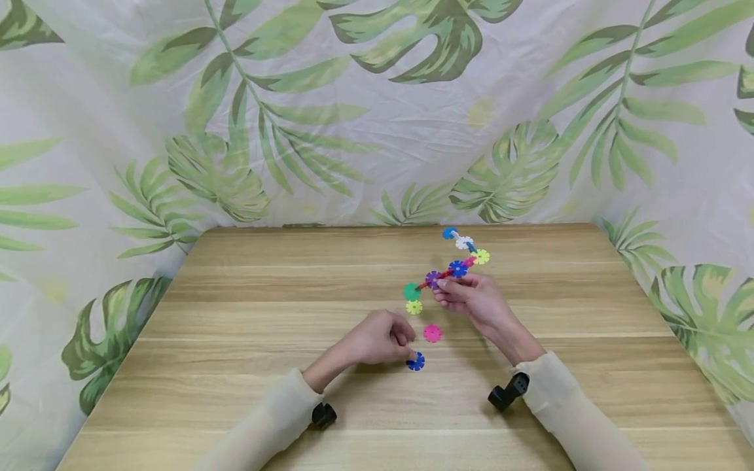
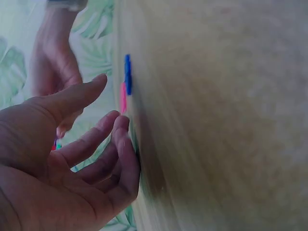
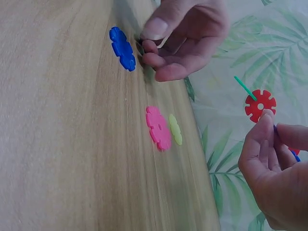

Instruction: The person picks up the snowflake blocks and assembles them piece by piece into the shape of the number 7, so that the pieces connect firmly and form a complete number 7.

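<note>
My right hand [image 1: 471,304] pinches a purple snowflake disc [image 1: 432,280] in a chain of slotted plastic discs, held above the table. From there the chain runs up and right through a dark blue disc [image 1: 457,268] to yellow, white and light blue ones, and its near end is a green disc [image 1: 412,291]. In the right wrist view a red disc [image 3: 253,109] of the chain shows beyond the fingertips. Beside a loose dark blue disc [image 3: 123,49] on the table is my left hand [image 1: 377,338], thumb and fingers apart, holding nothing in the left wrist view.
A pink disc [image 1: 432,333] and a yellow disc [image 1: 414,307] lie loose on the wooden table [image 1: 235,340], between the hands. Leaf-printed cloth [image 1: 412,131] hangs behind the table's far edge. Each wrist carries a small black camera [image 1: 509,392].
</note>
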Motion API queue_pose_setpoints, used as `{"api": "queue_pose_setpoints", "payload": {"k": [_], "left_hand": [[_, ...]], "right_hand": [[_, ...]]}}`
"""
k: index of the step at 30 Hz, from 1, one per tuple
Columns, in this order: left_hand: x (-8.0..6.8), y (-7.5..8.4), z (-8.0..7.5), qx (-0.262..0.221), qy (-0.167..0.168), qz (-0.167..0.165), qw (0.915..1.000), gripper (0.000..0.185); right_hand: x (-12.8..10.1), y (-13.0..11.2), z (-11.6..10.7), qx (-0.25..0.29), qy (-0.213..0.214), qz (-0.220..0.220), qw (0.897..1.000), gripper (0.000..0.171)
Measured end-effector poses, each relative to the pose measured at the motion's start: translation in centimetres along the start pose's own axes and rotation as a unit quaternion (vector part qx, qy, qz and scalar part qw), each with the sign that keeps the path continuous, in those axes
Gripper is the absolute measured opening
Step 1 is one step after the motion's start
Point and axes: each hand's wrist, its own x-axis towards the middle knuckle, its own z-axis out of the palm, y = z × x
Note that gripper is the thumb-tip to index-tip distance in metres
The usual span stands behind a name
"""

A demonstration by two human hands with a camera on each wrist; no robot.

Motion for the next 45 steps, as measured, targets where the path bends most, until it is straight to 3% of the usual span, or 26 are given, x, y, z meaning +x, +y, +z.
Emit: {"api": "queue_pose_setpoints", "payload": {"k": [6, 15, 18, 22, 27, 35, 39, 45], "left_hand": [[-0.3, 0.8, 1.0, 0.069, 0.001, 0.013, 0.9975, 0.026], [-0.4, 1.1, 1.1, 0.089, -0.01, -0.004, 0.996, 0.021], [-0.5, 1.1, 1.0, 0.069, -0.013, -0.005, 0.9975, 0.019], [-0.6, 1.0, 0.4, 0.01, -0.004, -0.01, 0.9999, 0.015], [-0.8, 0.8, -1.0, -0.068, 0.049, -0.02, 0.9963, 0.007], [-1.2, 0.4, -2.5, -0.137, 0.16, -0.049, 0.9763, 0.012], [-1.3, 0.1, -2.7, -0.171, 0.189, -0.05, 0.9657, 0.011], [-1.3, 0.2, -2.9, -0.191, 0.212, -0.046, 0.9573, 0.007]], "right_hand": [[0.0, -0.1, 0.0, 0.003, -0.002, -0.003, 1.0, 0.025], [0.2, 0.2, 0.1, 0.007, -0.005, -0.002, 1.0, 0.025], [0.1, 0.2, 0.1, 0.007, -0.006, -0.003, 1.0, 0.025], [0.1, 0.1, 0.1, 0.006, -0.008, -0.004, 1.0, 0.024], [0.0, 0.1, 0.1, 0.002, -0.005, -0.001, 1.0, 0.026], [0.0, 0.0, 0.2, -0.004, -0.011, -0.003, 1.0, 0.03], [0.0, 0.0, 0.2, -0.004, -0.013, -0.003, 1.0, 0.029], [-0.1, 0.0, 0.4, -0.005, -0.009, 0.001, 1.0, 0.03]]}}
